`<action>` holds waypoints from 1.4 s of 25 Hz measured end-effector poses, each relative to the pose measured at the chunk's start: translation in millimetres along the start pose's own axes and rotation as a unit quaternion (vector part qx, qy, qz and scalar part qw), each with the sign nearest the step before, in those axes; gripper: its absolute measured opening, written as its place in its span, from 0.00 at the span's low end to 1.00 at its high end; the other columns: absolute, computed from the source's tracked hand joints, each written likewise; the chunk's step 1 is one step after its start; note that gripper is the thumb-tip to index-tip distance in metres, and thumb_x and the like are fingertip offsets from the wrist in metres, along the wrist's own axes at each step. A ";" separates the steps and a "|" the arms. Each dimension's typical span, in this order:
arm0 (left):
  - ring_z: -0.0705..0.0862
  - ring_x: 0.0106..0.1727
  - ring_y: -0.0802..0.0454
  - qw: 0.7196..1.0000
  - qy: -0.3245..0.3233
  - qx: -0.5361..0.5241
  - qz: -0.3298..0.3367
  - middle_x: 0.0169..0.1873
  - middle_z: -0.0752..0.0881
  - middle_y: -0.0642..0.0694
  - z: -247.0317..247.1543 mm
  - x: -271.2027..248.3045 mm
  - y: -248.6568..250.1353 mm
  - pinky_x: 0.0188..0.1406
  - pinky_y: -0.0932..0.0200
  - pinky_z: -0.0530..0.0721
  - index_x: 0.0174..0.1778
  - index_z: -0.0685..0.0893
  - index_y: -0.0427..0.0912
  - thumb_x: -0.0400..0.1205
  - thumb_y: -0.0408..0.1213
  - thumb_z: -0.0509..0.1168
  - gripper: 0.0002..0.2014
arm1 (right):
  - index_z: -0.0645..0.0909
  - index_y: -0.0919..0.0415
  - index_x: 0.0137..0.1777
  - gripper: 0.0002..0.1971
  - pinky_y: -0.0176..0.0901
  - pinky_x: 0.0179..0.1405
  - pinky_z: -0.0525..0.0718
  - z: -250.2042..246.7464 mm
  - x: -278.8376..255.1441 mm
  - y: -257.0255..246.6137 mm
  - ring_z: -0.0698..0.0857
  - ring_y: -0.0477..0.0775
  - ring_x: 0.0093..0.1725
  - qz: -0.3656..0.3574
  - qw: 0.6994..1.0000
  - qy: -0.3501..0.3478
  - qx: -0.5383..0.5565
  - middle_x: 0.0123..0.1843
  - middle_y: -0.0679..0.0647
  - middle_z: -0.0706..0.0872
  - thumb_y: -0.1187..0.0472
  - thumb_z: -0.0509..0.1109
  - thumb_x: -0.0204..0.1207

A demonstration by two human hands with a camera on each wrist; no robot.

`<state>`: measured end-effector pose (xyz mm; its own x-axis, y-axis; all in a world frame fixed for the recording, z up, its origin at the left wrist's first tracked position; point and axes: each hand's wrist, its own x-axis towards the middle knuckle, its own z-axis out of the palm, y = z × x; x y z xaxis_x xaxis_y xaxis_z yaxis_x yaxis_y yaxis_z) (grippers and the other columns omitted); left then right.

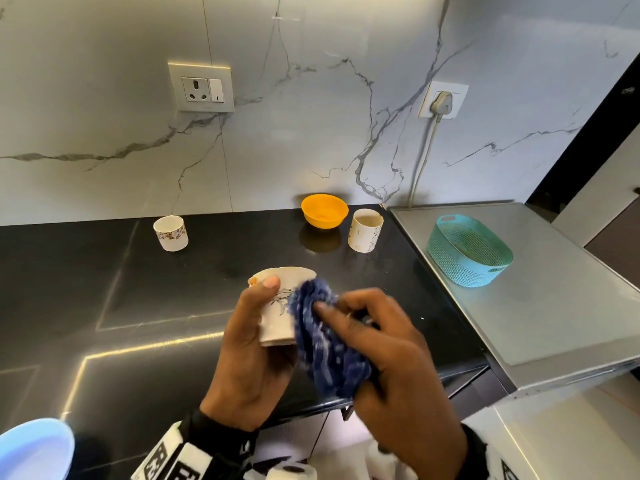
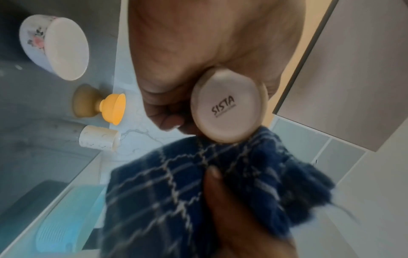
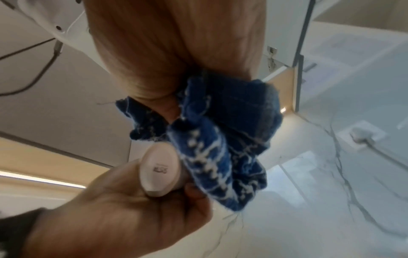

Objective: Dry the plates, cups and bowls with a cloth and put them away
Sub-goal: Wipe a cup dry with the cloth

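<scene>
While the left hand curls its fingers round the cup above the counter, the right hand presses a bunched cloth against the cup's side, at three o'clock. Only the left wrist view shows the base stamped SISTA.

We see the countertop running back to the wall, with the socket plate on the wall above its left part. Near the back edge stand a floral cup at left, a bowl further right, and a mug just beside the bowl on its right. To the right of the countertop lies a steel surface with a basket on it. In front, above the countertop, our left hand holds a cup, with the cloth in our right hand against the cup's right side. A plate sits at the near left corner.
</scene>
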<state>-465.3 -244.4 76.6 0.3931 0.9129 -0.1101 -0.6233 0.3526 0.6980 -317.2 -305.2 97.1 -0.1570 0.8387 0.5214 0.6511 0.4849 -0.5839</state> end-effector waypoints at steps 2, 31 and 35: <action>0.88 0.56 0.40 0.999 -0.018 -0.030 0.014 0.59 0.87 0.35 3.1 -0.3 -3.2 0.52 0.48 0.89 0.62 0.87 0.41 0.59 0.53 0.83 0.37 | 0.79 0.54 0.71 0.24 0.45 0.51 0.85 -4.4 15.3 3.5 0.80 0.49 0.56 0.017 0.999 0.035 -0.015 0.59 0.43 0.76 0.63 0.67 0.73; 0.88 0.59 0.42 0.984 0.099 -0.134 -0.060 0.60 0.88 0.39 36.4 -1.6 1.2 0.59 0.45 0.87 0.70 0.82 0.40 0.70 0.63 0.70 0.38 | 0.77 0.56 0.70 0.23 0.45 0.54 0.85 21.8 7.4 3.0 0.82 0.47 0.58 0.048 0.994 0.095 -0.010 0.61 0.43 0.79 0.61 0.68 0.73; 0.90 0.48 0.43 0.976 0.086 -0.181 -0.086 0.54 0.89 0.41 44.9 -10.0 -1.5 0.49 0.44 0.91 0.63 0.86 0.37 0.67 0.64 0.73 0.37 | 0.76 0.56 0.72 0.21 0.45 0.53 0.84 13.3 2.7 -0.2 0.80 0.50 0.58 -0.020 0.999 0.042 0.014 0.62 0.46 0.78 0.59 0.65 0.78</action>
<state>-437.9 -263.3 108.5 0.4131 0.8435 -0.3434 -0.7676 0.5254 0.3671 -327.7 -299.8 90.3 -0.1180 0.7956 0.5942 0.6249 0.5245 -0.5783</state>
